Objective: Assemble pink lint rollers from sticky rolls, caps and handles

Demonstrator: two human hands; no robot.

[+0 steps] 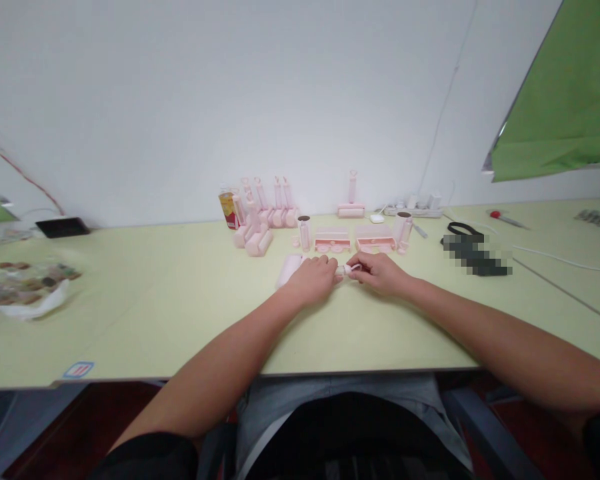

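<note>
A pale pink lint roller (289, 269) lies low over the table, its wide head to the left. My left hand (314, 279) is closed around its handle and hides most of it. From between my hands shows the handle's end, with a small white loop (355, 267). My right hand (379, 272) pinches that loop end between thumb and fingers. Just beyond my hands are two open pink roller covers (333, 233) (375, 231) and two sticky paper rolls (305, 233) (403, 227) standing upright, with small pink parts beside them.
Several assembled pink lint rollers (259, 237) stand at the back left beside a yellow-red carton (228, 210); another roller (351, 208) stands by the wall. To the right lie a power strip (414, 211), a black strap (465, 230) and a red-handled screwdriver (505, 217). A phone (63, 227) sits far left.
</note>
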